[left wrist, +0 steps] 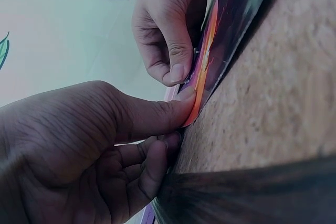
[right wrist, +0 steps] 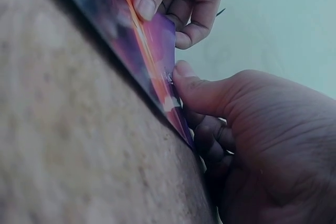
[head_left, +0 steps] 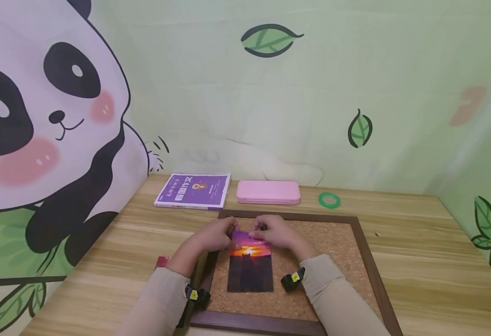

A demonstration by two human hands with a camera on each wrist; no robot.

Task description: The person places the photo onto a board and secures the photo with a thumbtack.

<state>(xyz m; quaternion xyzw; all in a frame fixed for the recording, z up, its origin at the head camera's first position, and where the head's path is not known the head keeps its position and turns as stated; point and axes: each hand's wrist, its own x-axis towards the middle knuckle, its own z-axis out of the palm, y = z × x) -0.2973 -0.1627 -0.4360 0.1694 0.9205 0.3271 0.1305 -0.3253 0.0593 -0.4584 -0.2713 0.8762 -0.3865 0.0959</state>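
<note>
A photo (head_left: 250,268) of an orange and purple sunset over a dark foreground lies on the framed cork board (head_left: 325,238). At its upper left edge my left hand (head_left: 217,234) pinches it, the thumb (left wrist: 168,113) on the picture side and curled fingers behind. My right hand (head_left: 276,233) pinches the photo's top edge toward the right corner. In the right wrist view, the right thumb (right wrist: 202,90) meets that edge. Tiny pale specks show beside the thumb; what they are I cannot tell.
Behind the board stand a purple book (head_left: 195,190), a pink case (head_left: 268,192) and a green tape roll (head_left: 329,200). A tiny shiny object (head_left: 377,234) lies on the wooden table (head_left: 434,261) to the right. Something red (head_left: 162,261) is partly hidden by my left forearm.
</note>
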